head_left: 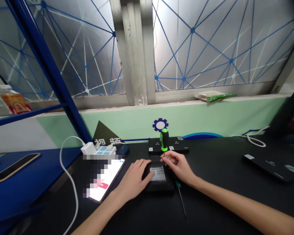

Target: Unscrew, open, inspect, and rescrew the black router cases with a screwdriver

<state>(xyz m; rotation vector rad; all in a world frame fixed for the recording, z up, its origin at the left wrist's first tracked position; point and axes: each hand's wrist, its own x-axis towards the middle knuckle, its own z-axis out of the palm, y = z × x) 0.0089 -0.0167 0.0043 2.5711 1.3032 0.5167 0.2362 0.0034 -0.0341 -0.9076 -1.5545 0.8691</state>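
A black boxy device (157, 186) with a white printed label lies on the dark table before me. My left hand (138, 176) rests on its left side, fingers stretched out and thumb across the label's edge. At the far edge of the device, a green-and-black screwdriver (164, 140) stands upright, handle up. The fingertips of my right hand (177, 164) pinch its shaft low down; the tip is hidden behind them. Beside the device, under my right wrist, lies a second, thinner screwdriver (182, 200) with a green handle, its shaft pointing toward me.
Black flat devices (183, 145) lie behind the screwdriver, and another black device (271, 167) is at the right. On the left are a lit phone (107, 182), a power strip (104, 150) with a white cable (74, 186), and a dark mouse-shaped object (123, 150). A blue frame (51, 71) rises there.
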